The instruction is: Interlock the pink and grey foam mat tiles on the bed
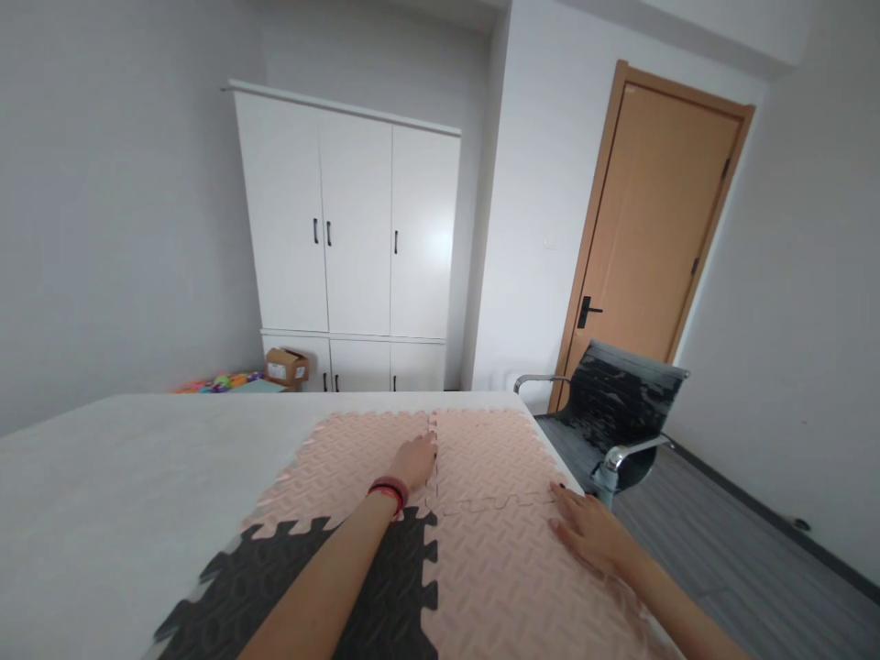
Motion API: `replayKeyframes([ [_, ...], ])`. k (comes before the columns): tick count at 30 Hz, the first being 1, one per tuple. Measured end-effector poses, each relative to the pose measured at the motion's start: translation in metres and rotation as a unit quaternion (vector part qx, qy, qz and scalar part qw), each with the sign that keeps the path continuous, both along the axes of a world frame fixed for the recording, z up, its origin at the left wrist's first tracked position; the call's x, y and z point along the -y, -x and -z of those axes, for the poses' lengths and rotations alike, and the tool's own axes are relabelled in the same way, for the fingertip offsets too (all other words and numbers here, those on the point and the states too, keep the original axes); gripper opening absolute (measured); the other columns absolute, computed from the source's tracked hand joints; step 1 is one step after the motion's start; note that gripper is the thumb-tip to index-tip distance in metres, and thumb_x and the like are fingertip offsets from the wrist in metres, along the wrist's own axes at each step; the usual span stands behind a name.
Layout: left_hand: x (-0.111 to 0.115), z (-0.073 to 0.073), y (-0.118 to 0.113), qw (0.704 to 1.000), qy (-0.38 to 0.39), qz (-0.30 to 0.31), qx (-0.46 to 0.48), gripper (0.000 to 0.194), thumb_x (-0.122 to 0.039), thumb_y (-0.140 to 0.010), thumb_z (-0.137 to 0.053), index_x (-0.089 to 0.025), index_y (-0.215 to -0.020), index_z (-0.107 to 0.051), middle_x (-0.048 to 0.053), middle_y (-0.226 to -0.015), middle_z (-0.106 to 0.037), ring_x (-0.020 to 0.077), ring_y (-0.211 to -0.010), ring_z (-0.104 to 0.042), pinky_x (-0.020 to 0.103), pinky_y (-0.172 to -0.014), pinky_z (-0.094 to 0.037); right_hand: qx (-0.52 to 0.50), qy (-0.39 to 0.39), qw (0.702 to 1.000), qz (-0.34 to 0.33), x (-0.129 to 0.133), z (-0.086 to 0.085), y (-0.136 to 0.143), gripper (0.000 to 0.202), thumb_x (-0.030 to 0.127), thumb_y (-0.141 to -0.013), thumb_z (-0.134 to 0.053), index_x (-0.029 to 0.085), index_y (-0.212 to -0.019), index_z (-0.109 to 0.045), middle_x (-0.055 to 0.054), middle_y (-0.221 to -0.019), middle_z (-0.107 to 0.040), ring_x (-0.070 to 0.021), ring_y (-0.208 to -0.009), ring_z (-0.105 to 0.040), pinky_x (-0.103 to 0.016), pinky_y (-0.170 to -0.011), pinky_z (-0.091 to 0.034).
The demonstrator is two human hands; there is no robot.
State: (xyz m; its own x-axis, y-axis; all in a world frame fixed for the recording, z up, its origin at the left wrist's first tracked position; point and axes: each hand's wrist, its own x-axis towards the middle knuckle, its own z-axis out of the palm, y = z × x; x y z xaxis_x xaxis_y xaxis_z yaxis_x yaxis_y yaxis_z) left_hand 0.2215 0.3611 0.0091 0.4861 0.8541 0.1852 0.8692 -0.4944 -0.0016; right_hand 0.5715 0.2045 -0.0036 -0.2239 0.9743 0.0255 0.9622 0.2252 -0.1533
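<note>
Interlocking foam mat tiles lie joined on the white table (130,467). Three are pink: the far left tile (350,458), the far right tile (488,449) and the near right tile (509,587). A black tile (391,587) fills the near left place, partly covered by my left forearm. My left hand (414,461), with red and dark bands (390,492) at its wrist, lies palm down on the seam between the two far pink tiles. At the right edge, my right hand (584,529) rests flat, fingers stretched, by the seam between the two right tiles. Both hands hold nothing.
A black office chair (619,403) with metal arms stands close to the table's right side. White cabinets (357,229) stand beyond the table, with a cardboard box (287,367) and colourful items (230,379) before them. A wooden door (666,220) is at the right.
</note>
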Motion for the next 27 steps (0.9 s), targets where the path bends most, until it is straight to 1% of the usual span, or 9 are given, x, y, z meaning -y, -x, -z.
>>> replayKeyframes([
  [4,-0.014,0.005,-0.01,1.0,-0.005,-0.022,0.018,0.031,-0.038,-0.085,-0.053,-0.016,-0.107,-0.057,0.006,-0.11,-0.062,0.0205,-0.106,-0.056,0.049,-0.097,-0.043,-0.006,0.0,1.0,-0.001,-0.004,0.006,-0.006,0.07,0.057,-0.088,-0.027,0.017,-0.145,-0.024,-0.01,-0.147,-0.035,-0.024,-0.135,-0.032,-0.047,-0.112,-0.021],
  [6,-0.021,0.009,-0.011,0.999,0.002,-0.04,0.026,0.033,-0.039,-0.085,-0.052,-0.016,-0.108,-0.056,0.006,-0.107,-0.062,0.0197,-0.101,-0.058,0.047,-0.093,-0.046,-0.011,0.002,1.0,-0.004,-0.006,0.008,-0.009,0.07,0.058,-0.088,-0.027,0.018,-0.145,-0.024,-0.009,-0.147,-0.035,-0.0239,-0.134,-0.033,-0.047,-0.112,-0.02],
  [9,-0.035,0.012,-0.005,0.997,0.022,-0.055,0.04,0.032,-0.04,-0.086,-0.051,-0.016,-0.105,-0.057,0.005,-0.101,-0.063,0.0171,-0.092,-0.06,0.042,-0.085,-0.051,-0.025,-0.004,1.0,-0.004,-0.009,0.01,-0.012,0.072,0.061,-0.087,-0.028,0.018,-0.144,-0.025,-0.009,-0.145,-0.039,-0.0249,-0.131,-0.038,-0.047,-0.112,-0.021],
  [13,-0.053,0.012,0.003,0.996,0.028,-0.06,0.062,0.031,-0.039,-0.086,-0.052,-0.017,-0.106,-0.056,0.005,-0.106,-0.062,0.0166,-0.094,-0.059,0.04,-0.084,-0.051,-0.042,-0.012,0.999,0.011,-0.01,0.012,-0.013,0.071,0.063,-0.086,-0.028,0.02,-0.142,-0.034,-0.007,-0.145,-0.039,-0.0268,-0.13,-0.04,-0.048,-0.111,-0.025],
  [16,-0.062,0.013,0.001,0.996,0.029,-0.066,0.061,0.028,-0.038,-0.085,-0.053,-0.016,-0.101,-0.058,0.006,-0.107,-0.061,0.0169,-0.095,-0.059,0.04,-0.085,-0.051,-0.053,-0.018,0.998,0.016,-0.009,0.011,-0.014,0.07,0.064,-0.086,-0.03,0.02,-0.139,-0.038,-0.007,-0.144,-0.04,-0.0275,-0.129,-0.041,-0.048,-0.111,-0.027],
  [19,-0.067,0.014,-0.003,0.996,0.022,-0.061,0.054,0.026,-0.037,-0.084,-0.055,-0.015,-0.097,-0.06,0.007,-0.113,-0.059,0.0185,-0.102,-0.056,0.041,-0.089,-0.049,-0.064,-0.017,0.998,0.011,-0.009,0.008,-0.013,0.069,0.062,-0.086,-0.031,0.019,-0.14,-0.037,-0.008,-0.143,-0.042,-0.0275,-0.129,-0.042,-0.049,-0.11,-0.028],
  [22,-0.072,0.014,-0.003,0.998,0.003,-0.052,0.046,0.027,-0.037,-0.083,-0.055,-0.016,-0.099,-0.06,0.008,-0.125,-0.053,0.0215,-0.112,-0.051,0.046,-0.096,-0.044,-0.061,-0.006,0.998,0.011,-0.01,0.005,-0.012,0.069,0.061,-0.087,-0.03,0.019,-0.141,-0.034,-0.008,-0.145,-0.038,-0.0265,-0.131,-0.039,-0.049,-0.112,-0.024],
  [25,-0.079,0.012,0.0,0.998,0.001,-0.041,0.04,0.027,-0.037,-0.084,-0.054,-0.017,-0.102,-0.059,0.007,-0.124,-0.055,0.0215,-0.113,-0.051,0.048,-0.099,-0.041,-0.051,0.001,0.999,0.01,-0.011,0.003,-0.012,0.07,0.061,-0.087,-0.03,0.019,-0.142,-0.031,-0.008,-0.146,-0.036,-0.0249,-0.133,-0.036,-0.048,-0.112,-0.022],
  [27,-0.084,0.013,0.0,0.998,0.007,-0.04,0.039,0.029,-0.038,-0.085,-0.053,-0.017,-0.104,-0.058,0.007,-0.12,-0.057,0.021,-0.11,-0.053,0.048,-0.097,-0.042,-0.05,0.004,0.999,0.01,-0.011,0.001,-0.012,0.069,0.06,-0.087,-0.031,0.019,-0.142,-0.032,-0.008,-0.146,-0.037,-0.0238,-0.132,-0.037,-0.047,-0.112,-0.023],
])
